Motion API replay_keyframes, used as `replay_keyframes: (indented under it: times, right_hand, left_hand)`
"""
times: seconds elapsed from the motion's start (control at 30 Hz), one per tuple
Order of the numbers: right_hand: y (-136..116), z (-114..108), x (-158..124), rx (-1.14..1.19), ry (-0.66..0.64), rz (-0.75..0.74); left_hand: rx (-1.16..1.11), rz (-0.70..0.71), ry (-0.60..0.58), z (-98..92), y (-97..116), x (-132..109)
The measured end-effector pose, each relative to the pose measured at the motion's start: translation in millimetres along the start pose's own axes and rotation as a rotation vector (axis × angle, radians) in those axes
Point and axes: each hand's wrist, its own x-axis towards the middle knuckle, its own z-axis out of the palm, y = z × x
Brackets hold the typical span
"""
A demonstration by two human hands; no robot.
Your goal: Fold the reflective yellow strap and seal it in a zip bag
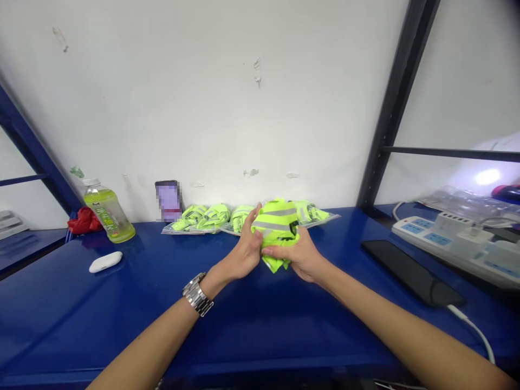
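Note:
Between my two hands is a bunched reflective vest [277,222], bright yellow-green with silver-grey stripes and some dark edging. My left hand [247,246] grips its left side, fingers running up behind the fabric. Lower on the right, my right hand [303,254] clasps it with the thumb laid across the front. A loose corner of the cloth hangs below the hands. Behind it, along the wall, lie clear plastic bags with similar folded yellow-green vests: one bag [201,218] to the left, another bag [312,213] to the right, partly hidden by the held vest.
On the blue table [182,341], a drink bottle [109,214], red cloth [84,221] and white earphone case [105,262] are at left. A phone [168,200] leans on the wall. At right lie a black phone [412,272] with a white cable and a power strip [455,238].

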Motion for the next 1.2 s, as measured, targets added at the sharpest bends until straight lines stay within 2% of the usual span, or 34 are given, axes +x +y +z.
replay_keyframes:
  times: [0.1,0.17,0.2,0.33,0.4,0.5,0.6,0.83,0.9,1.03,1.2]
  right_hand:
    - [-9.6,-9.7,9.3,-0.017,0.151,-0.081]
    - [-15.2,-19.2,14.6,-0.039,0.255,-0.119]
    - [-17.5,-24.0,16.7,-0.053,0.292,-0.127]
    - [-24.3,-37.1,20.7,-0.112,0.370,-0.138]
    - [-27.6,-38.9,20.7,-0.131,0.393,-0.142]
    - [-32.0,-38.1,19.6,-0.129,0.386,-0.132]
    - [-32.8,-36.4,18.4,-0.132,0.329,-0.090]
    - [-19.6,-35.1,16.2,-0.305,0.205,0.150]
    - [-16.2,-35.0,15.4,-0.358,0.151,0.206]
    - [-14.1,-34.9,14.4,-0.374,0.063,0.293]
    - [-18.6,-38.2,15.6,-0.329,0.077,0.405]
  left_hand:
    - [0.205,0.023,0.044,-7.2,-2.5,12.1]
    - [0.404,0.047,0.009,-7.1,-6.6,20.9]
    - [0.513,0.070,-0.042,-5.3,-9.3,25.3]
    - [0.987,0.169,-0.372,7.9,-23.0,42.5]
    - [1.097,0.163,-0.442,13.5,-30.0,50.1]
    - [1.126,0.145,-0.393,15.5,-37.4,59.2]
    - [1.140,0.161,-0.265,10.3,-37.4,65.9]
    - [1.093,0.221,0.071,-11.4,-16.6,74.8]
    - [1.081,0.259,0.114,-15.7,-10.8,72.5]
    - [1.087,0.358,0.058,-19.4,-1.2,56.9]
    - [1.120,0.438,-0.236,-20.8,16.3,29.2]
